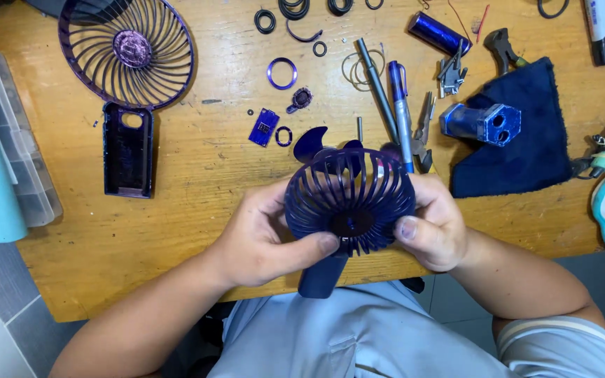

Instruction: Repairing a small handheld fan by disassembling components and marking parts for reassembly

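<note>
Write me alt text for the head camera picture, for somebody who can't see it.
Two bare hands, the left hand and the right hand, hold a dark blue handheld fan by its round grille over a wooden table. Beyond it lie a second fan grille, a handle shell, rubber rings, pens and a blue cloth.

Both hands, left hand (257,234) and right hand (437,227), grip a dark blue fan cage (349,199) over the wooden table (197,161); a pen (400,112) lies just beyond.
</note>
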